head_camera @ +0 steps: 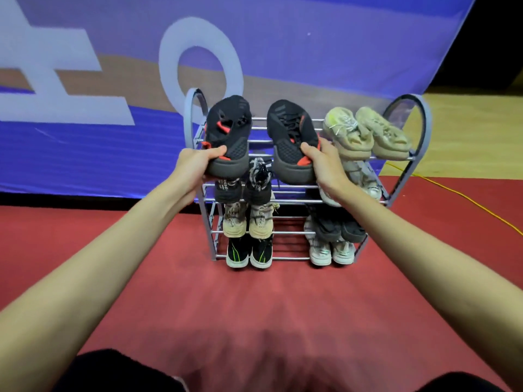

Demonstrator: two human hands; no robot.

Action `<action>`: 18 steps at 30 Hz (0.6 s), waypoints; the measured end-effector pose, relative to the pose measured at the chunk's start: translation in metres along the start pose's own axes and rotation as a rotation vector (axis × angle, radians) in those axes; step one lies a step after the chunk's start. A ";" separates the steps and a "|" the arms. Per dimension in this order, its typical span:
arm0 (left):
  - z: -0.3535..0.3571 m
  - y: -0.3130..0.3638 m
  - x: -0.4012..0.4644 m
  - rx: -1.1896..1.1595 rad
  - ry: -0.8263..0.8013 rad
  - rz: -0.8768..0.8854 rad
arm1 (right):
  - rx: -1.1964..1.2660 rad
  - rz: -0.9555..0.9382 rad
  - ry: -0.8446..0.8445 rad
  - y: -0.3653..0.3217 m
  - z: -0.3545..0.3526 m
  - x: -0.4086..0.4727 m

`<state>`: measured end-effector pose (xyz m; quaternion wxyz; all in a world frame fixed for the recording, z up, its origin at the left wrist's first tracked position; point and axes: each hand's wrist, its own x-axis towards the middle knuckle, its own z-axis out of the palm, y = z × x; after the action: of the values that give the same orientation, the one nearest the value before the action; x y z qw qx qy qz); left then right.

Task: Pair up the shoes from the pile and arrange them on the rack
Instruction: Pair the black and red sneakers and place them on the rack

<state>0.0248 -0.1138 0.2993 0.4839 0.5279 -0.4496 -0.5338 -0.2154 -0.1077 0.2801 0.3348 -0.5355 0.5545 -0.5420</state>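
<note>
Each hand grips one black knit sneaker with red accents, left hand [195,168] holding the left sneaker [227,137], right hand [325,165] the right sneaker [293,140], at the grey metal rack's [424,114] top shelf.

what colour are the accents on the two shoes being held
Red-orange accents on the black shoes, clearest in the head view.

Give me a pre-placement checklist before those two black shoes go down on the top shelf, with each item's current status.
1. Left hand grips the left black shoe at the heel: ok.
2. Right hand grips the right black shoe at the heel: ok.
3. The two shoes match, black with red accents: ok.
4. Top shelf free on its left part: ok.
5. Beige pair clear of the landing spot: ok.
6. Both shoes already resting on the bars: cannot tell.
</note>
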 end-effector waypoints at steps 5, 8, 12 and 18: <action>0.002 0.008 0.064 -0.033 0.032 -0.036 | -0.030 0.035 0.019 0.006 0.037 0.064; 0.005 0.006 0.086 -0.086 -0.002 -0.054 | -0.023 0.077 0.022 0.005 0.056 0.090; 0.011 0.000 0.108 -0.112 -0.037 -0.075 | -0.029 0.136 0.035 0.012 0.074 0.116; 0.009 -0.007 0.125 -0.104 -0.012 -0.093 | -0.051 0.141 0.017 0.020 0.083 0.125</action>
<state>0.0187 -0.2370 0.2765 0.4829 0.5192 -0.3990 -0.5815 -0.1668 -0.2509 0.2712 0.3536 -0.4986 0.6073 -0.5074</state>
